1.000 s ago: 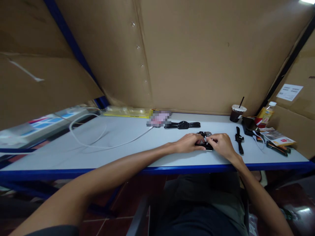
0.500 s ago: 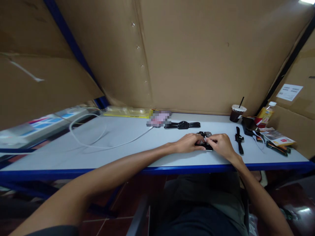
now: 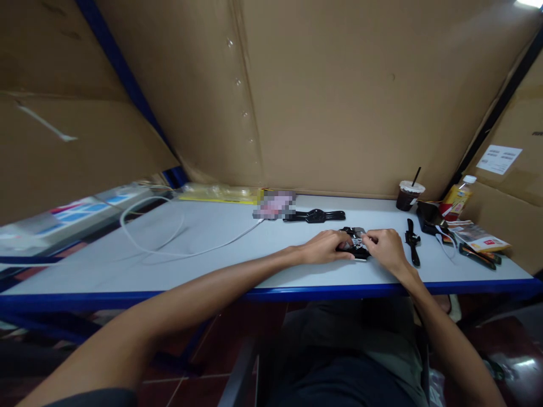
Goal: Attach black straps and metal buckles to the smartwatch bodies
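Observation:
A small black device with a shiny metal middle [image 3: 358, 243] lies low on the table between my hands, its exact kind unclear. My left hand [image 3: 328, 247] is closed around its left side, the thumb along the near edge. At the right edge of the same device, my right hand [image 3: 384, 249] is curled with thumb and fingertips pinched together. Whatever is in that pinch is too small to make out. To the right lies a black two-handled tool [image 3: 411, 242], like a spokeshave. Behind my left hand rests a long black piece with a wide middle [image 3: 314, 216].
At the back right stand a lidded cup of dark drink [image 3: 409, 195] and a bottle [image 3: 459, 198]. Near them are a black box [image 3: 429, 217] and packets [image 3: 479, 236]. A white cable [image 3: 199, 251] loops across the left. Cardboard [image 3: 322, 102] walls the back.
My right hand has shifted slightly right, off the middle of the black device, uncovering more of its shiny metal. My left hand stays in place.

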